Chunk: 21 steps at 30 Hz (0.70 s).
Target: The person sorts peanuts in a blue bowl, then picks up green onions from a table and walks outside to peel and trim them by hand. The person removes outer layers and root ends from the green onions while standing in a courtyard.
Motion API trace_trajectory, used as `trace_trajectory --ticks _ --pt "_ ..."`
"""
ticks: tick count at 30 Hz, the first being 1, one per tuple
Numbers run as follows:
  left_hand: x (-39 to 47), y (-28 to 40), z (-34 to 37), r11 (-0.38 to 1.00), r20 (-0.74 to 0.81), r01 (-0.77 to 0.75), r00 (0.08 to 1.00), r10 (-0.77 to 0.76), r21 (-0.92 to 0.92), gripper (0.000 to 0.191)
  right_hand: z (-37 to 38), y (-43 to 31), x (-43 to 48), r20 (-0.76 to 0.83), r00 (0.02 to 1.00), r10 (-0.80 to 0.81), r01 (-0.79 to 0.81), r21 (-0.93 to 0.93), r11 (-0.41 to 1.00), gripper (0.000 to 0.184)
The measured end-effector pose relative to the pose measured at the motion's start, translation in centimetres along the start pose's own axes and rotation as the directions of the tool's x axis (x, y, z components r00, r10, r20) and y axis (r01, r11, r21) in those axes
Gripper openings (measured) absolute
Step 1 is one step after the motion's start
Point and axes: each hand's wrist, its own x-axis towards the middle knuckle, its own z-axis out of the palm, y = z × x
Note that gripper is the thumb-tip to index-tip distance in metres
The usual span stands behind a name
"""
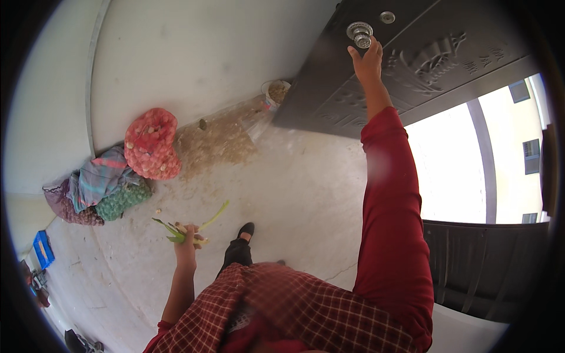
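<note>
My left hand (189,243), low and left of my body, is closed around some green and pale vegetable trimmings (176,233); a long green piece sticks out to the right. My right arm reaches up and forward to a dark embossed metal door (335,79). At its round silver knob (362,37), the fingers of my right hand (369,59) touch or nearly touch the lower edge, with thumb and fingers apart. A round lock fitting (387,17) sits beside the knob.
Along the wall lie a red mesh sack of bulbs (152,145), a green mesh sack (123,200) and a purple one (73,207), partly under a striped cloth (99,176). A bucket (277,93) stands near the door's edge. A blue crate (43,249) is far left. Daylight shows through the doorway.
</note>
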Motion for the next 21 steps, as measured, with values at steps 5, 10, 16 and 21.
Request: trace_trajectory --ticks 5,10,16,21 --pt "1.3 1.8 -1.4 0.998 0.086 -0.040 0.996 0.036 0.043 0.020 -0.6 0.8 0.2 0.005 0.996 0.094 -0.094 0.036 0.995 0.084" --pt "2.1 5.9 -4.5 0.986 -0.074 -0.026 0.997 0.039 0.162 0.023 3.7 -3.4 1.2 -0.041 0.999 0.031 -0.035 -0.092 0.995 0.080" --pt "3.0 12.3 -9.3 0.967 -0.113 -0.138 0.980 0.165 0.212 0.027 8.1 -12.8 2.3 -0.119 0.991 0.056 -0.051 0.042 0.998 0.071" --pt "4.2 16.3 -11.8 0.956 -0.138 -0.147 0.973 0.186 0.255 0.029 9.2 -18.3 -0.4 -0.102 0.989 0.110 -0.098 0.116 0.988 0.050"
